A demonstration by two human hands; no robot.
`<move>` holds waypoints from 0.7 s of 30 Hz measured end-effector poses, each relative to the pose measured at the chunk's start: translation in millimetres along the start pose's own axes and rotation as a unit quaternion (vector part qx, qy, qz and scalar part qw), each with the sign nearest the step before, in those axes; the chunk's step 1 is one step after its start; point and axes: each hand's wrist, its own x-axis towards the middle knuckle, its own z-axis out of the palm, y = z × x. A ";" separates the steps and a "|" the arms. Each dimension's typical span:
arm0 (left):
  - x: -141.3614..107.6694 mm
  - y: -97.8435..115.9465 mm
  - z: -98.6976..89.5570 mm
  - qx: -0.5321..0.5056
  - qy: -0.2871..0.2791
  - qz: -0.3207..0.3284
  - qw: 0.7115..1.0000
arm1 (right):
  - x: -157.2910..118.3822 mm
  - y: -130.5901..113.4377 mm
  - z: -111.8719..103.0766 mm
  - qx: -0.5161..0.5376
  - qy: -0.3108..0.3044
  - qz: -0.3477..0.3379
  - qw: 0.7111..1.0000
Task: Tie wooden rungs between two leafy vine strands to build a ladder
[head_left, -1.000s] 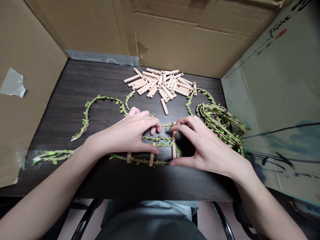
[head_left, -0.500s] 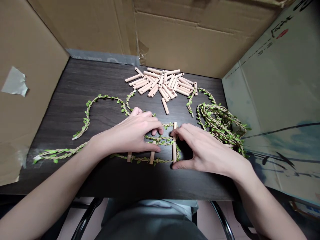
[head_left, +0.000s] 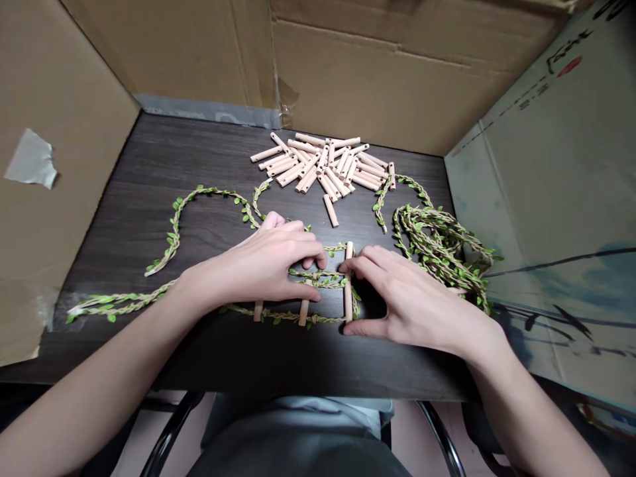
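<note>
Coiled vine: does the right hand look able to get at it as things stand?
Probably yes: the coiled vine lies just beyond the right hand, nothing visibly blocking it, though that hand is touching a peg.

No text is legible; the black lettering point(head_left: 571, 48) on the right-hand panel point(head_left: 556, 192) is too unclear.

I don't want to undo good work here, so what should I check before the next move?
1. Right hand touching the end rung: ok.
2. Vine rope meeting that rung near both ends: ok.
3. End rung roughly parallel to the middle rung: ok.
4. Left hand gripping the vine rope: cannot tell; contact is hidden.
5. Loose pegs lying beyond the hands: ok.
6. Coiled rope free of tangles: cannot tell; loops overlap.
</note>
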 end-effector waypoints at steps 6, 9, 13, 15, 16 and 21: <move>-2.0 3.7 -2.8 0.002 -0.009 0.001 1.000 | 0.3 -1.2 -1.6 0.006 -0.006 0.003 1.000; -3.7 5.5 -5.2 -0.005 -0.025 0.010 1.000 | 0.4 -1.5 -2.1 0.005 -0.001 0.002 1.000; -5.4 4.4 -6.8 -0.010 -0.043 0.017 0.999 | 0.4 -1.7 -1.3 0.002 -0.004 0.002 1.000; -5.2 3.5 -6.8 -0.016 -0.045 0.016 0.999 | 0.4 -1.9 -0.8 0.002 -0.005 0.002 1.000; -5.0 3.2 -6.6 -0.021 -0.045 0.013 0.999 | 0.4 -2.0 -0.7 0.002 -0.006 0.001 1.000; -4.3 3.0 -6.8 -0.041 -0.045 -0.010 0.998 | 0.5 -2.2 -0.3 0.002 -0.004 0.000 1.000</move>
